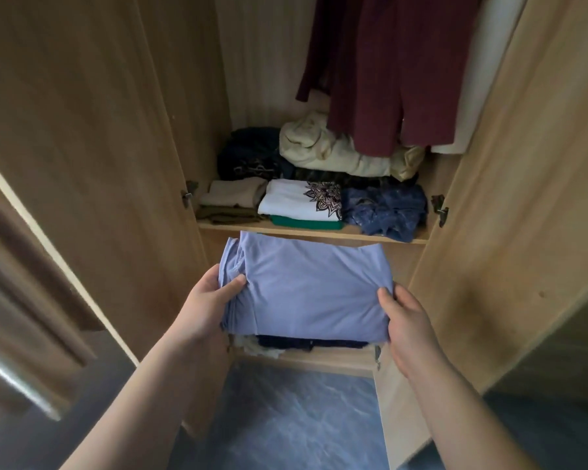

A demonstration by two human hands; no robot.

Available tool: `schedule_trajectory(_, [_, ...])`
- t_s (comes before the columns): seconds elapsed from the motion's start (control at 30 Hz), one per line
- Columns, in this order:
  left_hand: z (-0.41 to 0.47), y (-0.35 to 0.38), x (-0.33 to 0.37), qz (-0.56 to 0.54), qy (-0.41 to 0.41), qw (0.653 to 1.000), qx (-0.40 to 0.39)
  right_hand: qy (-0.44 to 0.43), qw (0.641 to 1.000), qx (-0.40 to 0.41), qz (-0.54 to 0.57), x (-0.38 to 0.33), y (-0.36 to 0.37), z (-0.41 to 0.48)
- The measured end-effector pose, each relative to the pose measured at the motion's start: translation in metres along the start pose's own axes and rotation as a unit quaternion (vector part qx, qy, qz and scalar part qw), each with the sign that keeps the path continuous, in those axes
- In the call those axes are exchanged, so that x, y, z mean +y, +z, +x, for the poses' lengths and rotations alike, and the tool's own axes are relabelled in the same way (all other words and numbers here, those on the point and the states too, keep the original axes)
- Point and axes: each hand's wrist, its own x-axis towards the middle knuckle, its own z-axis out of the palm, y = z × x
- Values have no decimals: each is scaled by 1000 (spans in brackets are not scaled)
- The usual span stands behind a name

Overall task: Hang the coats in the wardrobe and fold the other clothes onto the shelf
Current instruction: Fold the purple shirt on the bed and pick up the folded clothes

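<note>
A folded lavender-blue garment [306,286] is held flat in front of the open wardrobe, just below the front edge of the shelf [313,232]. My left hand [206,307] grips its left edge, thumb on top. My right hand [409,320] grips its right near corner, thumb on top. The shelf holds folded clothes: a beige and olive pile [231,201], a white top with a dark flower print [302,200] on a green one, and a crumpled blue garment [384,208]. A maroon coat [387,69] hangs above at the right.
Behind the piles lie a dark garment [248,154] and a cream bundle [323,147]. Both wardrobe doors [82,130] stand open on either side. Dark clothes [313,344] lie in a lower compartment under the held garment. The floor [292,418] is blue-grey.
</note>
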Motion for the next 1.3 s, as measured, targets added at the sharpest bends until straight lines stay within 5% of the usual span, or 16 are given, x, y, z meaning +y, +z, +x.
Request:
schedule_trajectory(0.43, [228, 18, 10, 52, 10, 998, 30, -6, 993, -26, -117, 1, 54, 243])
schedule_trajectory(0.7, [411, 14, 24, 125, 39, 991, -42, -43, 957, 43, -284, 0, 112, 371])
schedule_trajectory(0.87, [501, 21, 25, 124, 2, 992, -36, -52, 963, 82, -253, -4, 140, 428])
schedule_trajectory(1.0, [535, 27, 14, 173, -41, 983, -45, -61, 937, 101, -330, 8, 142, 458])
schedule_trajectory(1.1, [544, 26, 2, 255, -56, 965, -27, -15, 895, 67, -440, 23, 140, 472])
schedule_trajectory(1.2, [541, 25, 3, 320, -6, 947, 12, -75, 869, 101, -478, 27, 137, 474])
schedule_trajectory(1.3, [531, 35, 7, 498, 193, 845, 17, -207, 796, 125, -555, 20, 146, 472])
